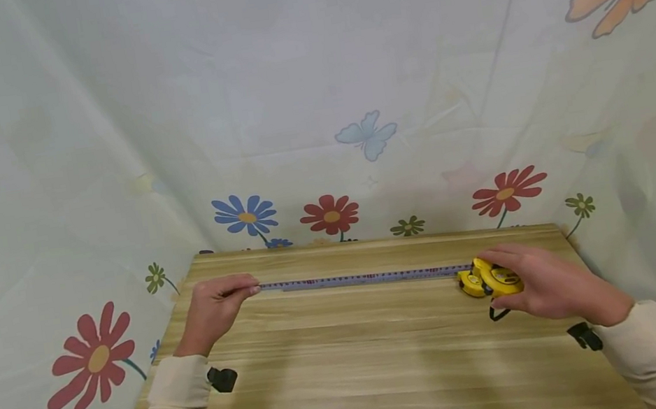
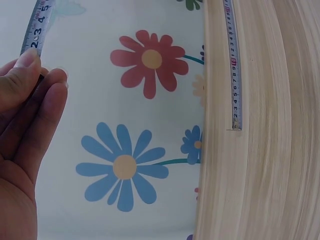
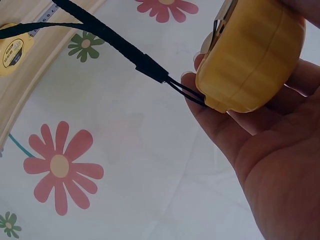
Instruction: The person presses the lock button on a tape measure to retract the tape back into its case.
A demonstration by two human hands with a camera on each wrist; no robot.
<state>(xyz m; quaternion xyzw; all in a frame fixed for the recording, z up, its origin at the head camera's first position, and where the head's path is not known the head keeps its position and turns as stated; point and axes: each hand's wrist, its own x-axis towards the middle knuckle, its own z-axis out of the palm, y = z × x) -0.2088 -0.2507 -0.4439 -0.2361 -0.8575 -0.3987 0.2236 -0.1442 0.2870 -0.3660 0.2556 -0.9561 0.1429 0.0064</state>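
Note:
In the head view my left hand (image 1: pixel 212 312) pinches the end of a pulled-out tape measure blade (image 1: pixel 339 278) between thumb and fingers. My right hand (image 1: pixel 559 283) grips that tape measure's yellow case (image 1: pixel 503 279), from which a black wrist strap (image 3: pixel 115 44) hangs. The blade runs straight between both hands, held above the table. Below it, a second yellow tape measure (image 1: pixel 471 284) lies on the wood with its own blade (image 2: pixel 235 75) stretched out, roughly parallel to the held one. My left wrist view shows the held blade's low numbers beside my thumb.
The wooden tabletop (image 1: pixel 355 384) reaches back to a pale hanging sheet (image 1: pixel 286 97) printed with flowers and butterflies, which also rises at both sides. Black clips or straps (image 1: pixel 223 379) sit by each cuff.

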